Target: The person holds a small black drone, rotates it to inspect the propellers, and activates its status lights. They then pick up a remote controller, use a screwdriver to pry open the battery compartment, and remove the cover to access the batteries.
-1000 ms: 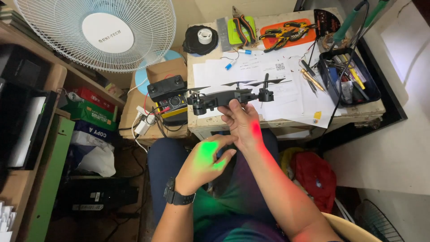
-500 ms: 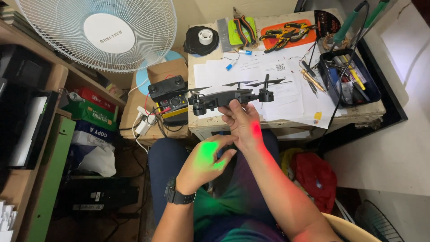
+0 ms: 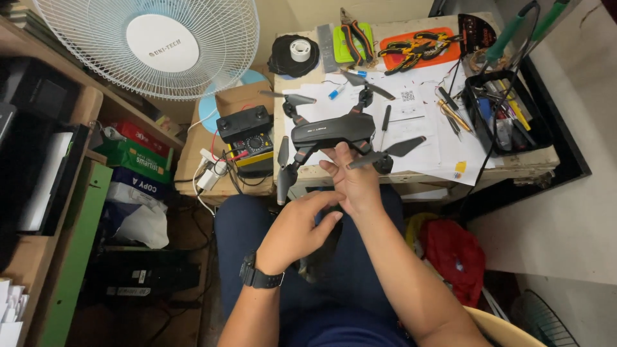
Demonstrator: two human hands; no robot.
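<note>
Above the lap in the head view, the right hand supports one black drone from beneath, its fingers spread against the underside, over the tabletop edge. Four propeller arms show. Just below, the left hand curls loosely, fingers bent, touching the right palm, holding nothing visible.

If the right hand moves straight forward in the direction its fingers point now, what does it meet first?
The right hand points up and away toward the table. Its fingertips already sit at the black drone, so the drone's body comes first. Beyond that lie white paper sheets, though depth is hard to judge from above.
</note>
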